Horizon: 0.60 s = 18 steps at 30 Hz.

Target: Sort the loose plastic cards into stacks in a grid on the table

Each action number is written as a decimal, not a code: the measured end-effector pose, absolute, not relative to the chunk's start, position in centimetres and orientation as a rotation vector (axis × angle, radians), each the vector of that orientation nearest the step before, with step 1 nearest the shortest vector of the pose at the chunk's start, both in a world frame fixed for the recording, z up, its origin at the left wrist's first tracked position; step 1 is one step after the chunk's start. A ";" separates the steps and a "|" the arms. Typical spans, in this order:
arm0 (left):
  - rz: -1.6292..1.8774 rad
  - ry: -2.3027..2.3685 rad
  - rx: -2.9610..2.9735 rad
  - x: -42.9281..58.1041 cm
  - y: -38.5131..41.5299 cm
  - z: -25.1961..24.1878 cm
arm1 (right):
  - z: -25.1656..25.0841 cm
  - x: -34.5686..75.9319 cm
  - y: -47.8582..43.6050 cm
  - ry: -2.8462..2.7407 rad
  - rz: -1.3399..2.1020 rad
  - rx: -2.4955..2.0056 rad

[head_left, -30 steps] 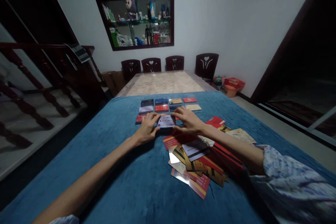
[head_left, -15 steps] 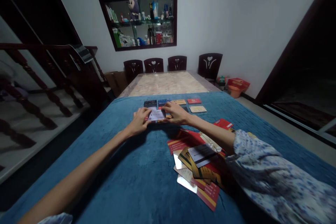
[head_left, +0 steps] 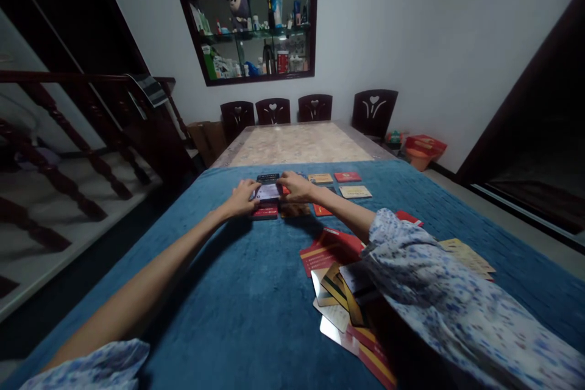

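One lilac stack of cards (head_left: 266, 192) is being held between your two hands, toward the far left corner of the blue cloth (head_left: 219, 292). Your left hand (head_left: 243, 198) is gripping its left end with thumb and fingers; your right hand (head_left: 296, 187) is gripping its right end. Whether the stack is resting on the cloth is hard to tell. Just behind it, a black stack (head_left: 267, 177) is lying closer to the far edge. Just in front, a crimson stack (head_left: 265, 212) is lying, with a brown stack (head_left: 296, 211) beside it. Right of your hands, a tan stack (head_left: 320, 178) and a red stack (head_left: 347, 177) are sitting along the far edge, with a cream stack (head_left: 355, 192) in front of them. Nearer you, a loose pile of cards (head_left: 320, 256) is spreading right of centre, partly hidden by your floral sleeve (head_left: 420, 262). Pale yellow cards (head_left: 468, 256) are lying toward the right edge. Beyond the far edge, patterned tabletop (head_left: 297, 145) is showing, with dark chairs (head_left: 273, 118) standing behind.
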<state>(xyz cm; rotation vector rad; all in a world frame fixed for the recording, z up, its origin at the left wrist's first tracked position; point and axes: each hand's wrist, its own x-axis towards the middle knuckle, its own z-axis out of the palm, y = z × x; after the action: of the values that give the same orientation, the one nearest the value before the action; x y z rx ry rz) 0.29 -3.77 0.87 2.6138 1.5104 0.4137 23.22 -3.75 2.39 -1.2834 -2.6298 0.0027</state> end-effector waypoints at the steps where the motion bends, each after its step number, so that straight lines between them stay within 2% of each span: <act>1: 0.411 1.509 2.610 0.2 -3.4 0.8 | 2.3 23.0 -3.4 -2.631 0.011 -1.290; 8: 0.430 1.518 2.603 -0.4 -1.0 -0.1 | 1.7 21.8 -1.9 -2.666 -0.002 -1.358; 18: 0.275 1.591 2.592 -0.3 0.8 -0.8 | 1.2 21.1 -0.8 -2.693 0.032 -1.410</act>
<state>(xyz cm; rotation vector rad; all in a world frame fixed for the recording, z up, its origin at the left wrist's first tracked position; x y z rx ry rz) -0.26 0.77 -0.85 2.5924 1.5906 0.2747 21.08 -0.77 1.22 -1.4096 -2.6927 0.0320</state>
